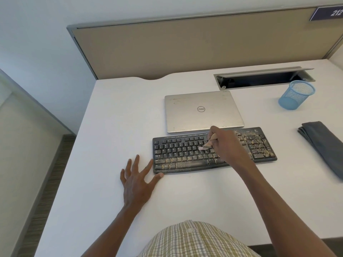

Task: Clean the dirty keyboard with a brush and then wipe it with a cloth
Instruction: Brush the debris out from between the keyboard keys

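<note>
The keyboard (pixel 213 151) lies mid-desk (pixel 130 108); the right hand (pixel 224 143) grips the brush (pixel 208 142), bristles on the middle keys; the left hand (pixel 136 180), fingers spread flat, braces its left end; upper-left keys look cleaner, grit remains elsewhere; the folded cloth (pixel 323 145) waits untouched near the right edge.

A round "DELL" logo, seen upside down, sits mid-lid on the closed silver laptop (pixel 203 111) at frame centre, and a dark blue sign (pixel 327 13) at the upper right corner reads "212" in white.
</note>
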